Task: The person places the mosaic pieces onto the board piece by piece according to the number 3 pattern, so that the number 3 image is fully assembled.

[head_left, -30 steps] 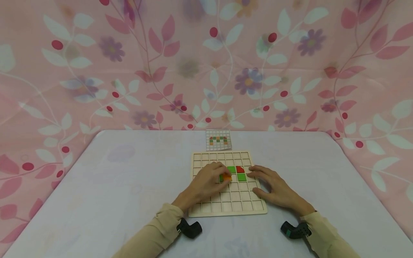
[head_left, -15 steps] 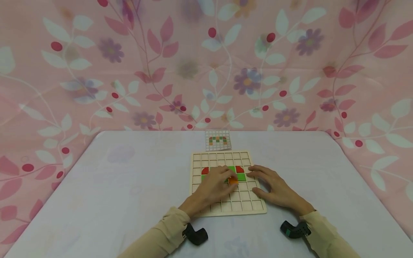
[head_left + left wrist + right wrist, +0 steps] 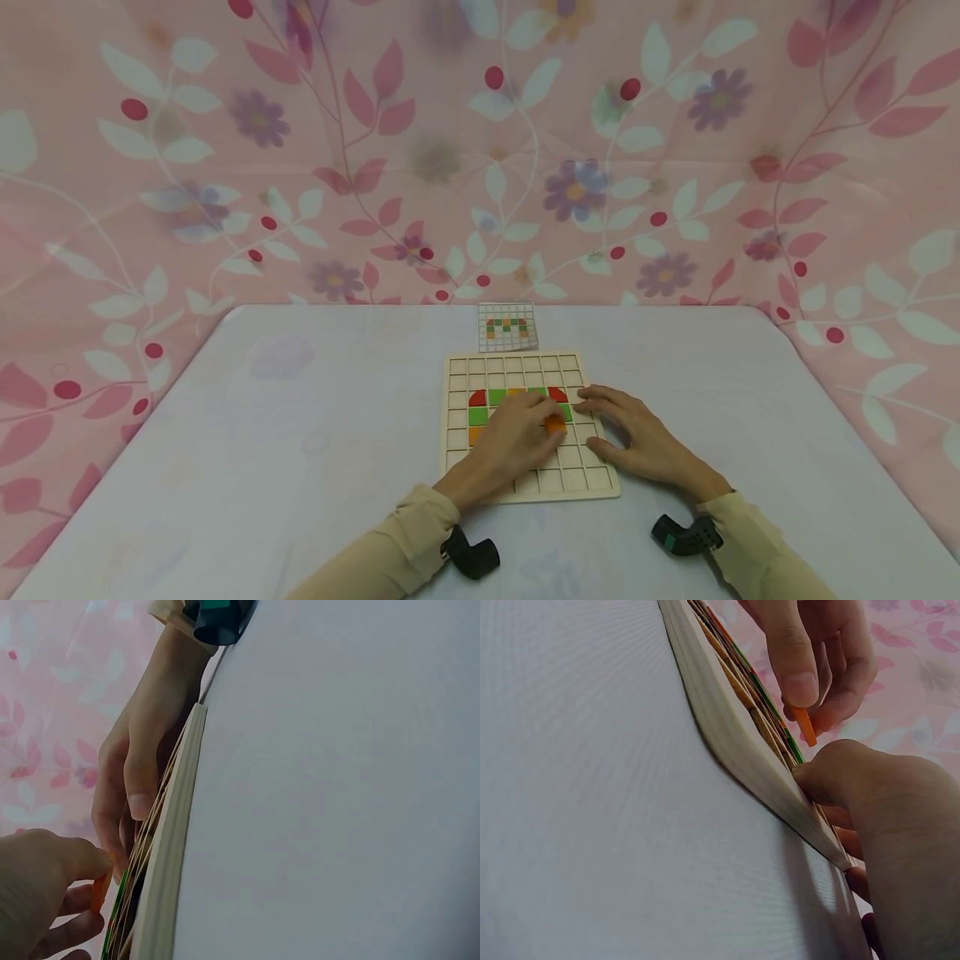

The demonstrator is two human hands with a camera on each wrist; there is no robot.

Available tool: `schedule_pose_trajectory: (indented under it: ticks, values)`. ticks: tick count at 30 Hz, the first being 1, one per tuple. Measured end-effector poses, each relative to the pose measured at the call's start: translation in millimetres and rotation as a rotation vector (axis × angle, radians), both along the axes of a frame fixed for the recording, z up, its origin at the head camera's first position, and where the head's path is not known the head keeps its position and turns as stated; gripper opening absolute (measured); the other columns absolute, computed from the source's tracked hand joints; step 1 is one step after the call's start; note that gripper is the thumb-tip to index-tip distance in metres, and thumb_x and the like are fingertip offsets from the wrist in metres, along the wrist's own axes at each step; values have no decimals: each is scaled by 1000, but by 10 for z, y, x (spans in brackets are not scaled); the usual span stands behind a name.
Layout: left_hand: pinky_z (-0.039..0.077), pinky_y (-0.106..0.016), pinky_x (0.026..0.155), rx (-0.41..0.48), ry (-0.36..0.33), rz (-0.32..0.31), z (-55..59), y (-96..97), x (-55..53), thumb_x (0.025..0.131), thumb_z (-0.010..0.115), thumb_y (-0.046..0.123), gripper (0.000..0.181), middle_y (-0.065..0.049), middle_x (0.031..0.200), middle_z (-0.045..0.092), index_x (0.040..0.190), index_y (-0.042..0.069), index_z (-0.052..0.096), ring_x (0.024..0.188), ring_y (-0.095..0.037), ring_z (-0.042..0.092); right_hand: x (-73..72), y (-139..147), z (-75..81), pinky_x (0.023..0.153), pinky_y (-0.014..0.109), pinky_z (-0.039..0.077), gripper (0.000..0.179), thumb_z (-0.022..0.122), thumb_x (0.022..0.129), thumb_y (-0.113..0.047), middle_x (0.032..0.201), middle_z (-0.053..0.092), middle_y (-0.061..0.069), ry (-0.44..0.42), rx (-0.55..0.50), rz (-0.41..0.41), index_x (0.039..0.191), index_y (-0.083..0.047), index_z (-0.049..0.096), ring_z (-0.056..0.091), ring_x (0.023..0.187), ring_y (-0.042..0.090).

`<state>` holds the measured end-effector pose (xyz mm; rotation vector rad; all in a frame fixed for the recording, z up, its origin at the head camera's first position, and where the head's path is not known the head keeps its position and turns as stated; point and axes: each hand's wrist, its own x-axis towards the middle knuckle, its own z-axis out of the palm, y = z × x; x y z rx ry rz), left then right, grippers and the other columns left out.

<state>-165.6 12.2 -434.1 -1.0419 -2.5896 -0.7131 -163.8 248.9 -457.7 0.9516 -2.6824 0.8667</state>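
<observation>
My left hand [image 3: 513,433] pinches a small orange square tile [image 3: 555,424] between thumb and fingers. It hovers over the right part of a wooden grid board [image 3: 573,480]; in the right wrist view the orange tile [image 3: 805,729] is tilted just above the surface. A green tile [image 3: 567,412] lies right beyond it, below a rounded red tile [image 3: 557,394]. On the board's left are another red tile [image 3: 477,398], a green one [image 3: 477,416] and an orange one [image 3: 475,436]. My right hand [image 3: 641,435] rests at the board's right edge, fingers loosely bent, fingertips touching it. The left hand covers the middle cells.
Behind the board lies a printed pattern card [image 3: 507,327] with a coloured grid. A white cloth covers the table [image 3: 337,400], and a pink floral curtain [image 3: 480,150] hangs at its back edge. Each wrist carries a black camera.
My left hand has moved right across the board with the orange tile, uncovering the red, green and orange tiles on the left side. The right hand has stayed put.
</observation>
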Motion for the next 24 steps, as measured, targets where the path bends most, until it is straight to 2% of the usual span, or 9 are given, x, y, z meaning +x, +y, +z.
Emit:
schedule_pose_trajectory:
  ticks: [11, 18, 24]
  values:
    - [47, -24, 82, -60, 20, 10, -21, 82, 21, 87, 66, 29, 16, 6, 100, 64, 100, 19, 67, 89, -9, 59, 8, 21, -11, 99, 60, 31, 44, 69, 84, -29, 142, 45, 1, -21, -1, -13, 126, -26, 57, 37, 133, 29]
    - [47, -26, 84, -52, 10, -2, -34, 109, 35, 88, 66, 28, 14, 7, 100, 64, 99, 20, 67, 91, -9, 60, 3, 20, -16, 100, 60, 31, 43, 68, 85, -30, 142, 44, 1, -20, 1, -17, 126, -25, 57, 37, 133, 28]
    - [46, -27, 85, -54, 36, -3, -56, 131, 41, 88, 65, 27, 14, 8, 102, 64, 100, 21, 69, 94, -10, 59, 2, 18, -8, 99, 58, 31, 43, 68, 85, -30, 142, 45, 1, -23, 2, -17, 126, -24, 57, 38, 132, 28]
